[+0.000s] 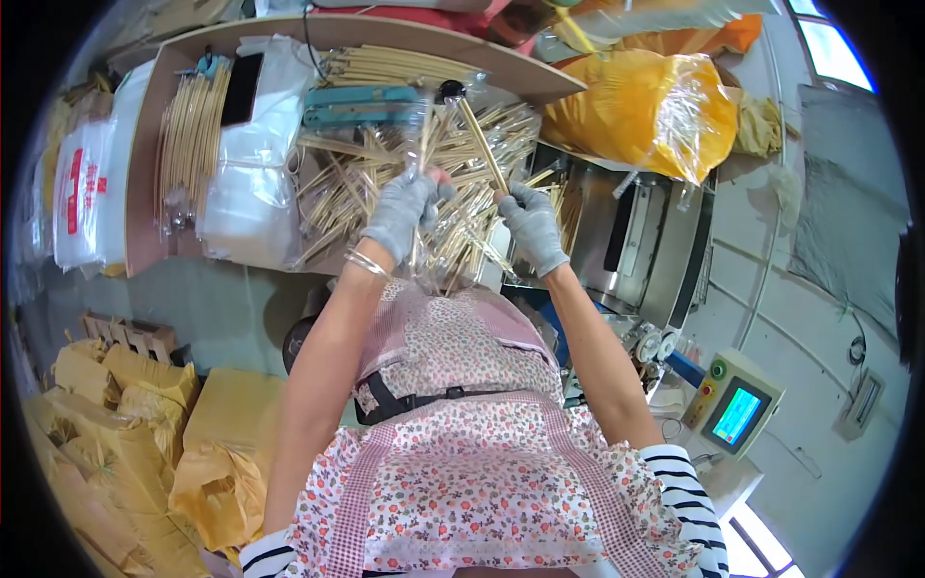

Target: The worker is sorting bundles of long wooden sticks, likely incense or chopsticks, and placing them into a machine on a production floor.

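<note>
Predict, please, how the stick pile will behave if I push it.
The stick pile would probably shift and spread, since its sticks lie loosely crossed. Each looks thin and straight, so likely stiff and light. The shiny clear film may make some slide easily.

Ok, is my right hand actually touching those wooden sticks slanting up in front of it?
Touching. The head view shows your gloved right hand with its fingers closed around the lower end of the wooden sticks.
</note>
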Action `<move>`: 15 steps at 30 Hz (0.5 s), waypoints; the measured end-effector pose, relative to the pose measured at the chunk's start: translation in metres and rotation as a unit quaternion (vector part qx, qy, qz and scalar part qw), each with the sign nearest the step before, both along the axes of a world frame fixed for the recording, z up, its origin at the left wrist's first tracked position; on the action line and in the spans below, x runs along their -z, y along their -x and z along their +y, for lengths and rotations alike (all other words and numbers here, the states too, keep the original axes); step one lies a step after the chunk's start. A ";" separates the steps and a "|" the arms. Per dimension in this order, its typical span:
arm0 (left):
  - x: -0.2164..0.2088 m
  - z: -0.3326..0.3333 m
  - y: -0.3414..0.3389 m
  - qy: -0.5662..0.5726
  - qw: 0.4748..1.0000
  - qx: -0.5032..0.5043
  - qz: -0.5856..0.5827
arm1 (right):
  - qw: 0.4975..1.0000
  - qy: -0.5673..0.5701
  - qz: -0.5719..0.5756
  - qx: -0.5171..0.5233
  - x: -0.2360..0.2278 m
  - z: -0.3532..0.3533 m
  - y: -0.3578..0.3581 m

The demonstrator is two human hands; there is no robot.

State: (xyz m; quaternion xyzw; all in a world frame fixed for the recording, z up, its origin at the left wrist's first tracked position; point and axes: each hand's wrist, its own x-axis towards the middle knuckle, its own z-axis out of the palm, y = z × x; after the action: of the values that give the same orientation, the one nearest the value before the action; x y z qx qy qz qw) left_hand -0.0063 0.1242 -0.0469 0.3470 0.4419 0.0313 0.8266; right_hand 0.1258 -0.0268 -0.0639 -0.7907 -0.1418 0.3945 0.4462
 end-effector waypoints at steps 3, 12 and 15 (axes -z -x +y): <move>-0.007 -0.009 -0.020 0.022 0.995 -0.101 0.003 | 0.990 -0.048 0.128 0.031 -0.057 -0.014 0.007; -0.061 -0.005 -0.056 -0.046 0.988 -0.040 -0.143 | 0.961 -0.103 0.236 -0.105 -0.133 -0.051 0.033; -0.083 0.008 -0.049 -0.110 0.986 -0.078 -0.100 | 0.947 -0.146 0.270 -0.100 -0.146 -0.067 0.033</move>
State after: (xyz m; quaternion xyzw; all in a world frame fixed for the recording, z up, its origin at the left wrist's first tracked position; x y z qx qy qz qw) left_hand 0.0430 0.1321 0.0364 0.3959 0.3763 0.1785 0.8184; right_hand 0.0927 -0.0939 0.0821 -0.5628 -0.1498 0.6107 0.5364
